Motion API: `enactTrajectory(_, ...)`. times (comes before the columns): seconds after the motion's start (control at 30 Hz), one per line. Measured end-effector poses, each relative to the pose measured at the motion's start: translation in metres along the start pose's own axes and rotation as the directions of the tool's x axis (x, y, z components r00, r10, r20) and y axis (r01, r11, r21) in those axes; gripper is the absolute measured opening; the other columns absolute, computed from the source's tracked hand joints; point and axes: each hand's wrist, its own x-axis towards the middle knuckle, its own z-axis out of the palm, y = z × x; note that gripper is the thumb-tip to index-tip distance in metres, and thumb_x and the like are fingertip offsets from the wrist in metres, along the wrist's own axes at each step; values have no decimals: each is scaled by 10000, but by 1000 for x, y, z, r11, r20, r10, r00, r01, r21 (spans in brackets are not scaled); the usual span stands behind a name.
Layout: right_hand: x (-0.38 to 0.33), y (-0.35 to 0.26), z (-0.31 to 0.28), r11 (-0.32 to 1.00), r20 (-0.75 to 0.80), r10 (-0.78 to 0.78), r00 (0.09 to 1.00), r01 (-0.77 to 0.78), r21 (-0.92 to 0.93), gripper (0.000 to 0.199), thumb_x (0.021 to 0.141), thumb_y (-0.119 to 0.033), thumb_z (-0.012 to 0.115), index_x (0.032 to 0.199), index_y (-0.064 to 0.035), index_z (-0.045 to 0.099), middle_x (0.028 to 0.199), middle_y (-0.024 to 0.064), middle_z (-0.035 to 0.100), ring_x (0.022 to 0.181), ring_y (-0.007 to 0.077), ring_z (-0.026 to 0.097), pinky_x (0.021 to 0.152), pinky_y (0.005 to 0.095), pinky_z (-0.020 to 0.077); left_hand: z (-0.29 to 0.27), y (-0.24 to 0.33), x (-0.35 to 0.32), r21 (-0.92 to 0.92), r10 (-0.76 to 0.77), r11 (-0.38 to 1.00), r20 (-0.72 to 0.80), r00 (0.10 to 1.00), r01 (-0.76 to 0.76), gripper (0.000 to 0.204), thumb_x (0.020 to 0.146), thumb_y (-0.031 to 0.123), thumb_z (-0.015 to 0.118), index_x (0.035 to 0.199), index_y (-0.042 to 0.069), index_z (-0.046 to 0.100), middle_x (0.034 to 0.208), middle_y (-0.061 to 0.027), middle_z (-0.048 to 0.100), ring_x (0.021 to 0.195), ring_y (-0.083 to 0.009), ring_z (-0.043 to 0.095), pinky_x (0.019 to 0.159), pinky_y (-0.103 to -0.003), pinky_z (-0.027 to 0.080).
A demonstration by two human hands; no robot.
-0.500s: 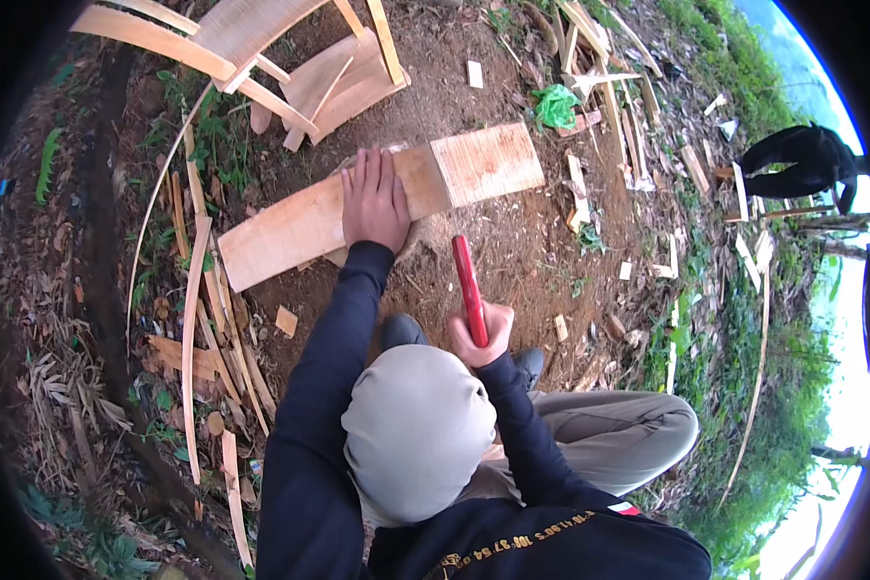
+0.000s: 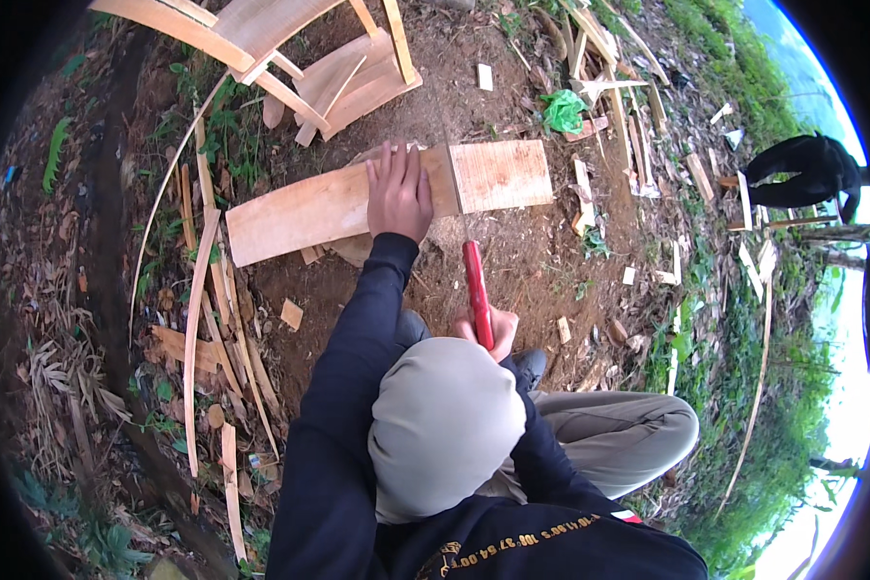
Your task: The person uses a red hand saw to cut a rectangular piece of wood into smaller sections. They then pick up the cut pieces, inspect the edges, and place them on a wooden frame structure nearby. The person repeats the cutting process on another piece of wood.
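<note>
Your left hand (image 2: 399, 198) lies palm down on the board (image 2: 295, 215), its fingers stretched out away from you, close together with narrow gaps, gripping nothing. Your right hand (image 2: 498, 331) is clamped around the lower end of the red handle (image 2: 476, 280); the cap (image 2: 445, 425) and the handle hide part of that hand, so you cannot tell how every finger sits.

The board lies in front of you, slightly slanted, on a round log (image 2: 356, 251) that shows at its near edge. A dark slit crosses the board just to the right of your left hand, and the part beyond it is paler toward the right end. The handle's far end points at this slit from the near side; what runs on from it is too thin to make out well.

A wooden frame (image 2: 358, 89) stands beyond the board to the left. Long strips (image 2: 201, 338) lie on the ground at your left, and a small block (image 2: 291, 314) is between them and your left sleeve (image 2: 343, 358). A green bag (image 2: 563, 112) lies beyond the board to the right, near scattered offcuts (image 2: 583, 198).
</note>
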Motion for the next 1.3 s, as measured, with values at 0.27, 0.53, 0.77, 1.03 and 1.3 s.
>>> enactTrajectory(0.27, 29, -17, 9, 1000, -37, -4, 999, 4, -18, 166, 796, -43, 662, 659, -22, 570, 499, 58, 490, 433, 103, 490, 462, 296, 425, -7, -8, 2, -3, 33, 999, -8, 999, -33, 333, 973, 135, 566, 1255, -12, 667, 1356, -192, 624, 1354, -402, 507, 1129, -552, 374)
enactTrajectory(0.53, 35, -17, 10, 999, -27, -31, 999, 32, 41, 176, 797, -24, 643, 647, -37, 553, 513, 55, 490, 436, 110, 495, 460, 296, 413, -4, -2, -4, -11, 38, 999, 1, 999, -38, 359, 956, 134, 575, 1273, -11, 659, 1371, -195, 613, 1356, -397, 505, 1136, -552, 367)
enactTrajectory(0.77, -8, 0, -2, 985, -27, -160, 987, 158, -71, 189, 779, -38, 674, 624, -53, 567, 521, 22, 518, 460, 93, 506, 462, 286, 401, -2, 2, -4, 0, 18, 1000, 35, 999, -18, 379, 963, 139, 566, 1309, 2, 644, 1384, -185, 607, 1370, -386, 495, 1142, -549, 355)
enactTrajectory(1.03, 7, -12, -4, 988, 5, -153, 988, 153, -28, 162, 770, -69, 682, 644, -59, 580, 513, 102, 537, 437, 217, 584, 477, 349, 470, 6, -12, 0, 27, 39, 999, 19, 999, -40, 391, 982, 169, 533, 1306, -22, 641, 1412, -192, 585, 1375, -387, 485, 1158, -541, 334)
enactTrajectory(1.3, 64, -8, 10, 991, -24, -135, 991, 135, -16, 198, 768, -88, 682, 627, -59, 546, 518, 129, 511, 423, 246, 540, 471, 357, 441, -1, 7, -1, -39, 41, 998, 37, 998, -39, 375, 991, 134, 538, 1319, -19, 635, 1387, -192, 608, 1372, -393, 493, 1150, -541, 344)
